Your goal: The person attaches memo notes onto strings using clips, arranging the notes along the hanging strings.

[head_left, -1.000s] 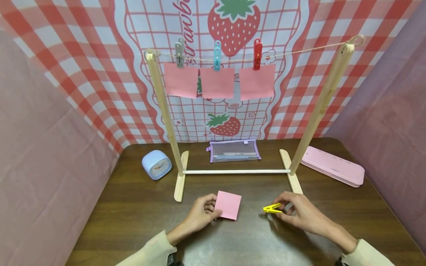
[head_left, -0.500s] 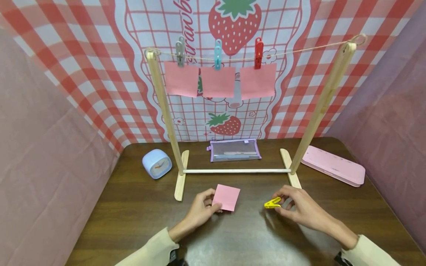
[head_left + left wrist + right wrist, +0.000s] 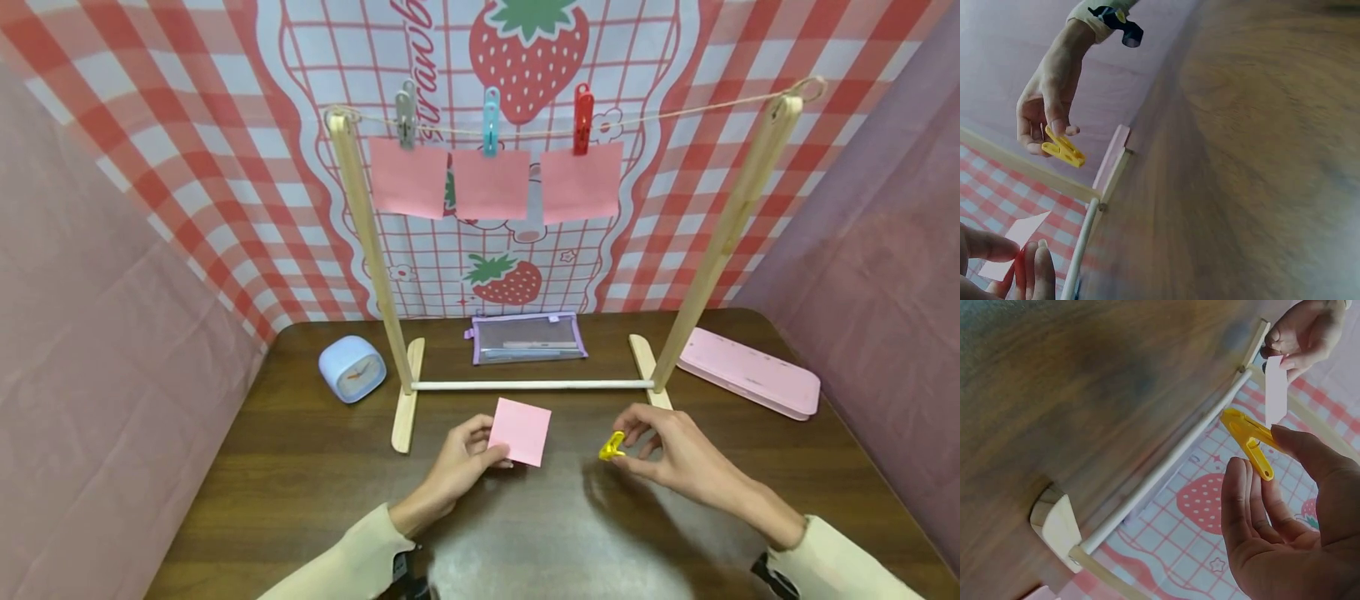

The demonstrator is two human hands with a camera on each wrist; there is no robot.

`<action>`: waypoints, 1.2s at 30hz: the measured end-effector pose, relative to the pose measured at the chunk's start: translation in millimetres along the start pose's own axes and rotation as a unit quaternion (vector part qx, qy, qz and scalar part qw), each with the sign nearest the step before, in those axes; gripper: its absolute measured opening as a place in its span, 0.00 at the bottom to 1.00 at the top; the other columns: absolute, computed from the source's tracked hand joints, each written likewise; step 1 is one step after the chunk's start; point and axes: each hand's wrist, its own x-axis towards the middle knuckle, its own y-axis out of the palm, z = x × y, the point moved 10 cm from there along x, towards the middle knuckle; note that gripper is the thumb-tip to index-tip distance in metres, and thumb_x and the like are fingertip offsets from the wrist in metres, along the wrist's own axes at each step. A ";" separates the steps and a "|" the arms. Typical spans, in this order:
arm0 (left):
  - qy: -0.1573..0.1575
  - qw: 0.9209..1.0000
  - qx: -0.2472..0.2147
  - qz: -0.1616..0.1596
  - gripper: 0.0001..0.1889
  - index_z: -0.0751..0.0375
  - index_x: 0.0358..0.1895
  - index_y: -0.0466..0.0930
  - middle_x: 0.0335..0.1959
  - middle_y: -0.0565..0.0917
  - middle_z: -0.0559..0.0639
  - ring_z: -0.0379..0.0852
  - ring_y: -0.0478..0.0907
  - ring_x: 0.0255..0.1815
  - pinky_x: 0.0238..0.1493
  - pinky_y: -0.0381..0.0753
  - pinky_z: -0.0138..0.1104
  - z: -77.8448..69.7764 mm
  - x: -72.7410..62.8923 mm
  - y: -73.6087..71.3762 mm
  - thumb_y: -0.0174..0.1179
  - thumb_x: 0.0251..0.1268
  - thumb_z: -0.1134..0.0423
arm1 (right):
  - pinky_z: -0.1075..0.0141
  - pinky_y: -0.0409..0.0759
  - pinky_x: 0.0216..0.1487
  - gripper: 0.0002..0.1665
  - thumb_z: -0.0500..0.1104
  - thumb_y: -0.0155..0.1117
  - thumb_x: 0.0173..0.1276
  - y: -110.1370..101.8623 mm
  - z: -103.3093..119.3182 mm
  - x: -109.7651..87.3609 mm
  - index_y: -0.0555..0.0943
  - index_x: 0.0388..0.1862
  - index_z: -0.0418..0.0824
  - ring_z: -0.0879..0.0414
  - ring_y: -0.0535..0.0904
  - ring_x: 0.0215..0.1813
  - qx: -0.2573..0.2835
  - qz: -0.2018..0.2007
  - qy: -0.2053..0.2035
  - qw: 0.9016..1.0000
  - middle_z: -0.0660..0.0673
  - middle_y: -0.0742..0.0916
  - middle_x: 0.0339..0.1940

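Observation:
My left hand (image 3: 463, 467) pinches a square pink sticky note (image 3: 521, 432) by its lower left corner, thumb on the front, raised over the table. To the right, my right hand (image 3: 671, 450) holds a yellow clothespin (image 3: 612, 447) between thumb and fingers; the right wrist view shows the clothespin (image 3: 1249, 439) with its nose pointing away from the palm. Beyond the hands stands a wooden frame with a string (image 3: 675, 114) across its top. From the string hang three pink notes under a grey clothespin (image 3: 406, 117), a blue clothespin (image 3: 491, 122) and a red clothespin (image 3: 582, 120).
The frame's white crossbar (image 3: 532, 386) runs low behind the hands. A blue clock (image 3: 352, 369) stands left of it, a mesh pencil pouch (image 3: 528, 339) behind it, and a pink case (image 3: 750, 372) at the right. A strawberry-print cloth (image 3: 480, 275) hangs at the back.
Both hands have risen and moved slightly away from me, toward the frame. The yellow clothespin has turned in the right fingers, its nose now tilting lower. The hanging notes stay in place.

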 end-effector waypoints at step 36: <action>0.036 0.981 -0.186 0.042 0.13 0.74 0.58 0.72 0.40 0.84 0.48 0.42 0.82 0.38 0.46 0.86 0.31 -65.0 58.3 51.0 0.54 0.75 0.77 | 0.78 0.84 0.38 0.21 0.35 0.83 0.56 -99.4 52.3 66.5 0.85 0.47 0.46 0.69 0.84 0.33 -0.059 -0.078 -0.031 0.995 0.56 0.90 0.36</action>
